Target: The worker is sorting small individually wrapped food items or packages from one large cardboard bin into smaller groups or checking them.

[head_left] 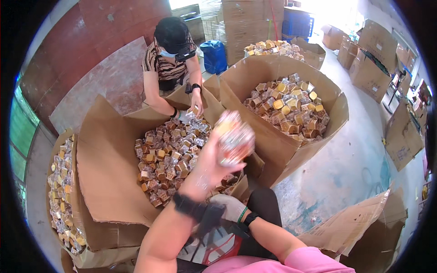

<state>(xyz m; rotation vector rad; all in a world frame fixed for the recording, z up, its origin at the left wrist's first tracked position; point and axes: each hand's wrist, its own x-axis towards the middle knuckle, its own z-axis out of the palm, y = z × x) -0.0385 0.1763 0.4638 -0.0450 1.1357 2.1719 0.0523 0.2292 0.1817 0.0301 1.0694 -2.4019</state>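
Left hand (210, 164), raised and motion-blurred, grasps a plastic-wrapped brown and gold packet (233, 138) above the near carton (107, 159); the gloved right hand (229, 207) rests low by the knee, its grip indiscernible. Four open brown cartons hold similar wrapped blocks: near carton, right carton (277, 141), left carton (63, 182), far carton (273, 48). One co-worker (172, 54) reaches into the near carton.

We see a warehouse packing floor: large open brown cardboard bins (277, 68) of small foil-wrapped brown and gold cubes (173, 154) at centre, stacked corrugated cartons (246, 22) at top, bare concrete floor (350, 164) at right.
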